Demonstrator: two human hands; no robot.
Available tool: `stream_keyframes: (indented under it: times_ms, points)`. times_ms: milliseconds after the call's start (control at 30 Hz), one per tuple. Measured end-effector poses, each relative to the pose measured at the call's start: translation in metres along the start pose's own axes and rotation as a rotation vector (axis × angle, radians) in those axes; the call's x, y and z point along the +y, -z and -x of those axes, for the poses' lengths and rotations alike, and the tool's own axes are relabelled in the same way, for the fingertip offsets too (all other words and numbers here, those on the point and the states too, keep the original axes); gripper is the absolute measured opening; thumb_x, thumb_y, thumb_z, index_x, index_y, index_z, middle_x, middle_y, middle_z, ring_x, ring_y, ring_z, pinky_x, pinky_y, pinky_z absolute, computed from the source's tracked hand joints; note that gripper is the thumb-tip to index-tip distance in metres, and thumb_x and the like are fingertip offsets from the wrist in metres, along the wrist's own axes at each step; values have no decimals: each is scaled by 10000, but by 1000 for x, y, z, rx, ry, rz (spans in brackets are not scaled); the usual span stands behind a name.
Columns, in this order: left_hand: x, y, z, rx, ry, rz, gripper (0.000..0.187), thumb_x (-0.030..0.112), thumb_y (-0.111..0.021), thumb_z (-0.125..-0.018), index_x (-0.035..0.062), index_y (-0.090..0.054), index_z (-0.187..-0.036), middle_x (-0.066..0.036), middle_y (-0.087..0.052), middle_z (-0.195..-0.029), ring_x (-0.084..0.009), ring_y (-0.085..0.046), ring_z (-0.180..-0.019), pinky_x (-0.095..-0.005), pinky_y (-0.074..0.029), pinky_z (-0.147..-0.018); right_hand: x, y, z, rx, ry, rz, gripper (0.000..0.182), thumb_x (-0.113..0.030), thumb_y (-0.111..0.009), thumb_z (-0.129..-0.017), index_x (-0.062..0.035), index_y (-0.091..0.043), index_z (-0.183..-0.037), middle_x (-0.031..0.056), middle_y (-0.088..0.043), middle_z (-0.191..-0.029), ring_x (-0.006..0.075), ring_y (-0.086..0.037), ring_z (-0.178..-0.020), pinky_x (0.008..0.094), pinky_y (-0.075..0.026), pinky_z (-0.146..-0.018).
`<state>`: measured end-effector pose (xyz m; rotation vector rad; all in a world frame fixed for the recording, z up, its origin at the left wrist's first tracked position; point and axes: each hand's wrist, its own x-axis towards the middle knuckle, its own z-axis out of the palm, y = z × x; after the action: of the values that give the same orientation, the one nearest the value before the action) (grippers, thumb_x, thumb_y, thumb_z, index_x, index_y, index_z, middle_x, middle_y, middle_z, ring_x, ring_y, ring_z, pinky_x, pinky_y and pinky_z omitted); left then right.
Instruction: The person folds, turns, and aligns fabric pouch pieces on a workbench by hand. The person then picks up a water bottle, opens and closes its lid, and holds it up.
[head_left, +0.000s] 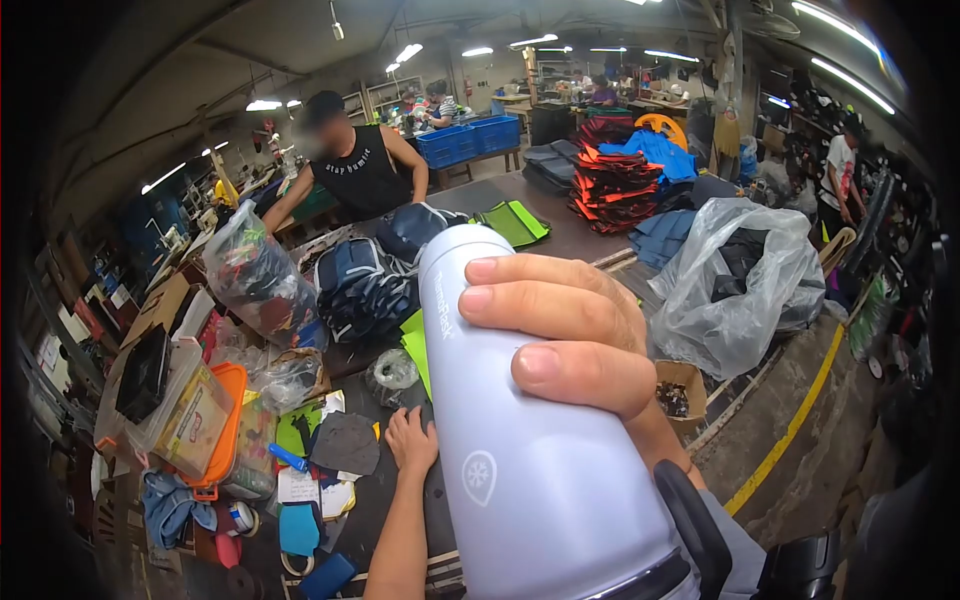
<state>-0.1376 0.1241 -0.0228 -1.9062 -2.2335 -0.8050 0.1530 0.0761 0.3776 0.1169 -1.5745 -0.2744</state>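
Note:
A large pale ThermoFlask water bottle (560, 470) fills the middle of the head view, its base up close to me and tilted. My right hand (570, 330) is wrapped round it from the right, several fingers pressed on its side. A black loop handle (695, 525) shows near the lower end. My left hand (412, 440) lies on the dark worktable (385, 500) with its fingers spread, holding nothing. Just beyond it sits a roll in clear plastic (391, 374). Bright green fabric (415, 350) is partly hidden behind the bottle.
Left are a clear bin with an orange lid (222, 425) and a stuffed plastic bag (260, 275). Dark backpack pieces (365, 290) lie ahead. Right stand a large plastic bag (720, 290) and a small box (680, 395). A co-worker (360, 165) stands across the table.

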Motion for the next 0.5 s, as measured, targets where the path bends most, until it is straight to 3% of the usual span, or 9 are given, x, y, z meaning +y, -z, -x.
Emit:
stream_keyframes:
  times_ms: [300, 367, 433, 500]
  points:
    - [4, 5, 0, -8, 4, 10, 529, 302, -695, -935, 70, -624, -1406, -195, -520, -1450, -380, -432, -1424, -534, -316, -1179, 8, 0, -15, 102, 96, 22, 342, -210, -843, -820, -159, -728, -1138, 120, -765, -1158, 316, -768, -1025, 350, -618, -715]
    - [4, 4, 0, -4, -6, 14, 528, 301, -696, -936, 70, -624, -1406, -196, -520, -1450, -381, -431, -1425, -534, -316, -1178, 5, 13, -22, -53, 83, 55, 393, -234, -801, -921, -183, -563, -1229, 165, -725, -1219, 361, -734, -1099, 438, -610, -881]
    - [3, 5, 0, -10, -9, 15, 528, 300, -699, -937, 70, -624, -1407, -199, -520, -1450, -381, -432, -1424, -533, -317, -1178, 6, 16, -26, -131, 80, 75, 430, -247, -780, -972, -195, -481, -1275, 188, -705, -1249, 383, -717, -1137, 482, -606, -964]
    - [1, 5, 1, -15, -9, 15, 529, 300, -700, -938, 70, -623, -1408, -200, -520, -1450, -381, -432, -1424, -533, -317, -1177, 9, 10, -30, -48, 105, 34, 430, -248, -773, -974, -204, -481, -1287, 195, -690, -1273, 392, -695, -1169, 487, -588, -990]
